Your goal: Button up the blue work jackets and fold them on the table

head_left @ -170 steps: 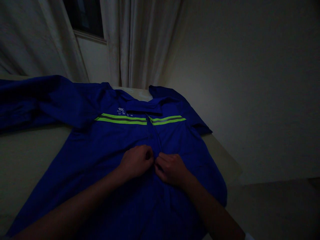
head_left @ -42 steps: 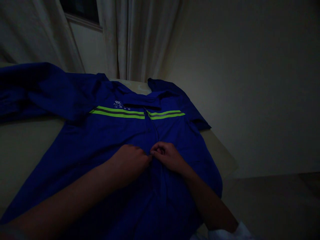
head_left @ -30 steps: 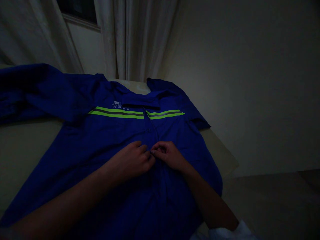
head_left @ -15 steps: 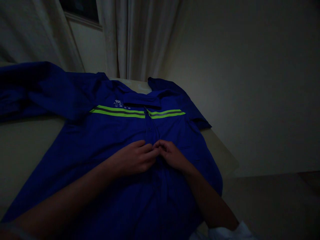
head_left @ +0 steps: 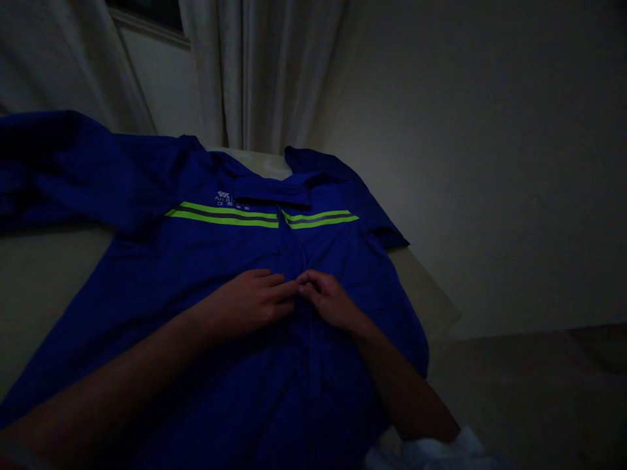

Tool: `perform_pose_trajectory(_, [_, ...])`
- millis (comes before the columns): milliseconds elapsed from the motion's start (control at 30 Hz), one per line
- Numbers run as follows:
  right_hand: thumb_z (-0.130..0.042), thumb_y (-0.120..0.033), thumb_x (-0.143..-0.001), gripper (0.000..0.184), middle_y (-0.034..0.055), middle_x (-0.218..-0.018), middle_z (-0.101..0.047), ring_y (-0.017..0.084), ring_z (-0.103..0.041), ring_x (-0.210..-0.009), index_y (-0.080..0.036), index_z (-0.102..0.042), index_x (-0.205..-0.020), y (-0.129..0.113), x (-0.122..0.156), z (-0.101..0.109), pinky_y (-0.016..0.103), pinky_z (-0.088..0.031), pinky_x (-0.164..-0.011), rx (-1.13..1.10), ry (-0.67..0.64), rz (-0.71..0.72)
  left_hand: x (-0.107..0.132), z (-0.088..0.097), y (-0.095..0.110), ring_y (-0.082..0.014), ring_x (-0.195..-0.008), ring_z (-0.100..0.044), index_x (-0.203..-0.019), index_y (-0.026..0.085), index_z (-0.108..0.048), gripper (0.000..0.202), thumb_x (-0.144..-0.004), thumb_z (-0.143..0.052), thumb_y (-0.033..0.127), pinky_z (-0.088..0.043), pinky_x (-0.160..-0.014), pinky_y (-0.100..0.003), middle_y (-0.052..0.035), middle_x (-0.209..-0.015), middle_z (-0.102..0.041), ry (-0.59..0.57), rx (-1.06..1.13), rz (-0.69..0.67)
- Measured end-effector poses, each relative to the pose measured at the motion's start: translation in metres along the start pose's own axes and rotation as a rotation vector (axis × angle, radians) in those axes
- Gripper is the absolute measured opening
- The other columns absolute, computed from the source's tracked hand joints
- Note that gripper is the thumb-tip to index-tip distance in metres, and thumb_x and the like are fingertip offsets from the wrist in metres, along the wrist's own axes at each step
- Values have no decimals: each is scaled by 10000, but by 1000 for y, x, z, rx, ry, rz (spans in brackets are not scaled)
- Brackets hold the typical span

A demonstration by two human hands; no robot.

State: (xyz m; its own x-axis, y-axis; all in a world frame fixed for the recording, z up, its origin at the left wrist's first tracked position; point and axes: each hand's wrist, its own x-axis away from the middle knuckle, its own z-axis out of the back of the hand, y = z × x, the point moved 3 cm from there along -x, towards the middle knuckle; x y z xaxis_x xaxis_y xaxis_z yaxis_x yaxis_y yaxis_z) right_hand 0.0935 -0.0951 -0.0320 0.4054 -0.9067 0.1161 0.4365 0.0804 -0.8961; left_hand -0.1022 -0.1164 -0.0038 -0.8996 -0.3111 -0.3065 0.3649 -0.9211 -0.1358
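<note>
A blue work jacket (head_left: 235, 251) with a yellow-green reflective band (head_left: 230, 217) across the chest lies spread out, front side up. White lettering (head_left: 230, 200) sits above the band. At the middle of the jacket's front opening, my left hand (head_left: 262, 297) and my right hand (head_left: 326, 294) meet at their fingertips. The right thumb and forefinger are pinched together on the edge of the front placket. My left fingers are bent and closed at the same spot, against the cloth. The small piece between the fingertips is hidden. Above the hands the placket gapes slightly near the band.
The jacket rests on a pale table (head_left: 434, 287), whose right edge slants toward me. Behind it hang light curtains (head_left: 274, 72) beside a dark window (head_left: 151, 13). A plain wall (head_left: 470, 163) rises at the right. The room is dim.
The view has shifted slightly, so everything sits a little further left and higher. My left forefinger is straighter against the right fingertips; both hands stay at the placket.
</note>
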Motion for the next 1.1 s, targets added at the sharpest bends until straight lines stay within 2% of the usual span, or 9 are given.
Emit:
perform_pose_trajectory(100, [-623,-296,-960,113,-49,-718,-524,124,-464,-662,-204,-689,-946,-2,1,-1,253,-337,-622,52,-1,19,0,-4,0,-199,-834,-602,-933,213,-679,37,-960,-663,194,-443,-725,-359,-44,-963,-662,-36,100,68])
perform_pose_trajectory(267, [-625,-208,-955,85,-22,-835,-607,120,-526,-736,-196,-709,-950,-6,1,-1,253,-379,-691,191,-2,114,5,-12,-12,-154,-794,-636,-1005,234,-717,180,-972,-661,402,-435,-673,-284,-13,-970,-663,-72,577,399])
perform_pose_trajectory(400, [-648,-211,-950,83,-24,-818,-626,119,-550,-729,-193,-728,-951,-5,-2,-1,245,-378,-660,193,-7,85,7,-10,-20,-136,-752,-621,-1004,218,-738,331,-1019,-551,491,-440,-669,-263,-15,-936,-652,-122,894,459])
perform_pose_trajectory(500, [-661,-181,-936,73,-35,-767,-620,115,-548,-705,-189,-734,-938,-2,-5,-2,237,-373,-646,192,-5,79,5,-14,-20,-147,-758,-617,-953,216,-730,307,-1015,-543,452,-435,-686,-273,-20,-921,-657,-100,869,510])
perform_pose_trajectory(633, [-688,-158,-923,68,-36,-745,-603,110,-543,-681,-182,-751,-920,-2,-7,-3,235,-369,-637,251,24,129,4,-27,-19,-166,-714,-620,-986,224,-648,224,-919,-649,437,-405,-624,-273,4,-832,-678,-76,822,683])
perform_pose_trajectory(733, [-698,-153,-925,77,-22,-766,-596,116,-551,-713,-180,-770,-916,-6,-6,-5,240,-384,-674,343,72,241,2,-32,-20,-171,-688,-626,-1054,228,-637,274,-848,-690,401,-397,-598,-267,18,-804,-689,-112,812,757])
perform_pose_trajectory(900, [-693,-154,-919,171,10,-835,-621,143,-579,-765,-194,-811,-1037,-10,-2,-8,252,-407,-699,543,91,332,-4,-28,-26,-187,-723,-664,-957,217,-701,234,-797,-719,388,-410,-613,-271,10,-788,-716,-188,696,889])
perform_pose_trajectory(1000, [-693,-166,-918,230,23,-910,-631,161,-590,-814,-232,-817,-1100,-11,-1,-4,262,-422,-730,649,45,367,-8,-23,-25,-199,-781,-706,-953,224,-736,230,-800,-741,395,-428,-624,-265,1,-837,-754,-237,597,965])
perform_pose_trajectory(1100, [-660,-111,-936,255,26,-920,-614,162,-601,-867,-217,-807,-1117,-14,1,2,265,-443,-807,640,-56,407,-13,-16,-16,-223,-857,-736,-955,232,-752,192,-837,-716,380,-444,-645,-267,-23,-907,-784,-252,471,1009])
